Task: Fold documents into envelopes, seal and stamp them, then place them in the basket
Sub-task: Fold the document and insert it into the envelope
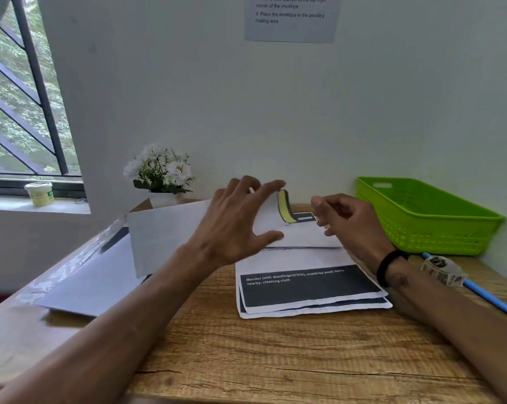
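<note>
My left hand [240, 225] grips the top document [293, 237] of a stack, fingers over its raised far edge and thumb underneath. That edge curls up and toward me, showing a yellow and dark printed band. My right hand [345, 220] is at the same sheet's right edge, its curled fingertips pinching the paper there. The stack of printed documents [310, 290] lies flat on the wooden table [275, 360] below both hands. White envelopes [159, 234] lie to the left. The green basket [421, 217] stands at the right against the wall.
A roll of stamps [442, 268] and a blue pen [491, 298] lie to the right of my right wrist. A clear sleeve with more envelopes [94, 284] overhangs the table's left side. A potted white flower [162, 173] stands at the back. An instruction sheet [290, 18] hangs on the wall.
</note>
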The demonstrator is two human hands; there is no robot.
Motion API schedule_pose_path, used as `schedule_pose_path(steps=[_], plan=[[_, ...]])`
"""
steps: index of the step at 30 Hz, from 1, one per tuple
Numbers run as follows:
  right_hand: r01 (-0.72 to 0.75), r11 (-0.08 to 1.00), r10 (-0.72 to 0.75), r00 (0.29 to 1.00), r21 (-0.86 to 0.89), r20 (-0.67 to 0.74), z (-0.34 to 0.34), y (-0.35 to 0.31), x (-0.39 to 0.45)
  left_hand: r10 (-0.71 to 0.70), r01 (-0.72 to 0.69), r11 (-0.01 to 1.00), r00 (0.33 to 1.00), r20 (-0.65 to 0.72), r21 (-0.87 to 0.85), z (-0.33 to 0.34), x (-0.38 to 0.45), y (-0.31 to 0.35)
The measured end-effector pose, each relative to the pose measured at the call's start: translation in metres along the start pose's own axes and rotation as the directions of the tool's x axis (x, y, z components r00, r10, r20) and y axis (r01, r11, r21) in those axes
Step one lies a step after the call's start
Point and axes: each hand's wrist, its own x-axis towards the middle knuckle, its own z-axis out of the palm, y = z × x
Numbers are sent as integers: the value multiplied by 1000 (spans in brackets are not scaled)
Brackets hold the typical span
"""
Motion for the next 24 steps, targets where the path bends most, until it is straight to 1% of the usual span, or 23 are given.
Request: schedule_pose_path(steps=[1, 3, 6, 9, 13, 20, 24], plan=[[-41, 995, 38, 999, 87, 39, 0, -5, -1, 38, -38, 999, 999, 14, -7, 1, 0, 4], [-112, 977, 88, 987, 180, 136, -1, -9, -3, 95, -94, 995, 995, 28, -23, 4, -1, 10], [-182, 959, 128, 962, 216, 243, -2, -6, -6, 145, -144, 989, 989, 26, -46, 7, -3, 15], [-250, 923, 169, 946, 291, 277, -1, -6, -7, 165, -165, 984, 986, -5, -61, 9, -3, 18], [-282, 898, 192, 942, 338, 277, -3, -8, -6, 132, -132, 989, 991, -6, -70, 10, -2, 15], [-325, 827, 218, 937, 458, 272, -7, -4, 0, -11, 9, 1000, 991, 136, 12, 12, -4, -2], [-323, 831, 208, 935, 453, 286, -8, -5, 0, -44, 42, 999, 988, 151, 14, 15, -6, -10]])
